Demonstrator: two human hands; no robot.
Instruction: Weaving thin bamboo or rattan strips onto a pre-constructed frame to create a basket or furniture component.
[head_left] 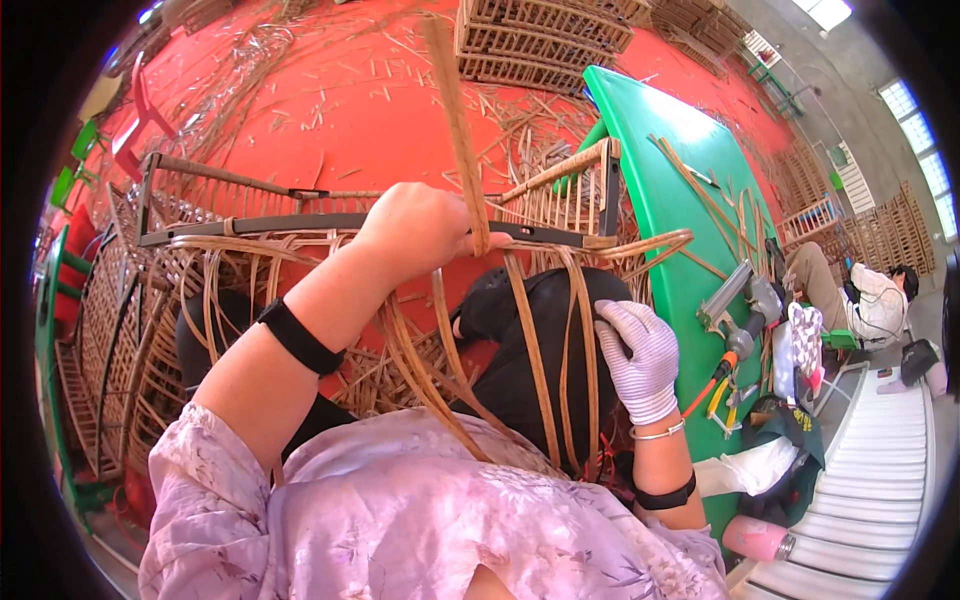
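Left hand [420, 228] pinches a long cane strip [455, 120] upright against the frame [340, 222] rim, keeping it taut, while the gloved right hand [640, 355], its grip closed, steadies the hanging strands [570, 360] beside the green table [660, 200].

The rattan strips [455, 120] look dry, matt and fibrous, woven over a dark metal frame [300, 225]. A knitted cloth glove covers the right hand [640, 355]. The green table [670, 180] is smooth, glossy plastic; the red floor [330, 100] looks matt.
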